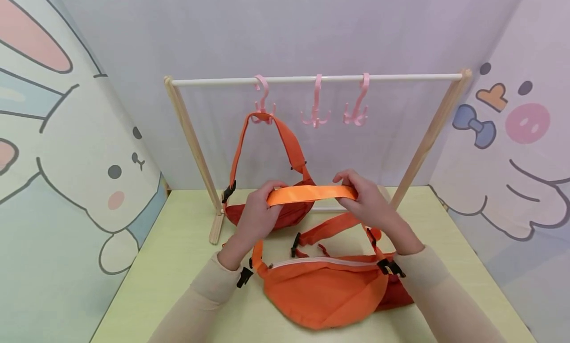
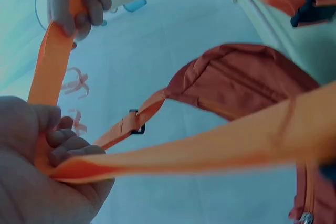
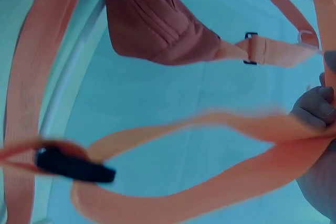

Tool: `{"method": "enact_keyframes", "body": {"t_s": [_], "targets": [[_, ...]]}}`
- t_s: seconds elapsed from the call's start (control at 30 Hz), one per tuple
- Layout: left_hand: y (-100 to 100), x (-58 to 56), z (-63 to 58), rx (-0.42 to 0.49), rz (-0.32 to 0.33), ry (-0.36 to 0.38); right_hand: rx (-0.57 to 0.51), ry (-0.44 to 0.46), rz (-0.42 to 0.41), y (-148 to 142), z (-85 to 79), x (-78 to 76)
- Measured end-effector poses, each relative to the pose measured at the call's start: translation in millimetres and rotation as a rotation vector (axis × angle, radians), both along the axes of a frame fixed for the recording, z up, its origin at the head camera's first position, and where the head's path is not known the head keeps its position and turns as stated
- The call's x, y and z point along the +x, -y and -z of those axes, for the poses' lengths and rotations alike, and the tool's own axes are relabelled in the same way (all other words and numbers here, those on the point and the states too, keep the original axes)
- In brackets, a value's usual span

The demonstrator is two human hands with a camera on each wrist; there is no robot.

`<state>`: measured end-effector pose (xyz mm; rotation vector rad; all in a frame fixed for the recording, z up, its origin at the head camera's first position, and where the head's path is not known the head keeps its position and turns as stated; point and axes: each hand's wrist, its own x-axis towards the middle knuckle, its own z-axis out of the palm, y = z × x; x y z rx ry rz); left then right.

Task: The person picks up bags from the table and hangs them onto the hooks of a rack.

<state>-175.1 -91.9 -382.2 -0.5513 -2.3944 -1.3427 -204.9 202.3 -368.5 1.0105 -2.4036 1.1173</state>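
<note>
An orange waist bag (image 1: 327, 293) with a pale zip is in the lower middle of the head view, its strap (image 1: 311, 193) raised above it. My left hand (image 1: 258, 212) grips the strap's left end, and in the left wrist view the fingers curl round the webbing. At the other end my right hand (image 1: 367, 199) pinches the strap, so a short flat stretch runs between both hands. A darker waist bag (image 1: 289, 220) hangs behind by its strap from the left pink hook (image 1: 262, 103). Partly hidden by the front bag, another red-orange bag (image 1: 396, 293) lies on the table.
A wooden rack with a white rail (image 1: 213, 81) stands at the back of the pale table (image 1: 156, 273). Two more pink hooks, a middle hook (image 1: 316, 105) and a right hook (image 1: 357, 103), hang from the rail. Cartoon-printed walls flank both sides.
</note>
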Motion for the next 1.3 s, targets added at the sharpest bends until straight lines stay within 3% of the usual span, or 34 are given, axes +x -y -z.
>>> {"method": "enact_keyframes", "body": {"t_s": [0.37, 0.67, 0.93, 1.3], "targets": [[16, 2.3, -25.2, -0.138, 0.018, -0.036, 0.015, 0.015, -0.017, -19, -30.6, -2.5], [22, 8.9, -41.8, -0.193, -0.018, -0.144, 0.012, -0.052, -0.034, -27, -54.5, 2.8], [20, 11.7, -59.6, -0.165, -0.066, -0.242, 0.011, -0.180, -0.055, -20, -71.4, 1.8], [17, 3.4, -93.0, -0.065, -0.070, -0.278, -0.008, -0.326, 0.060, -6, -99.4, -0.4]]}}
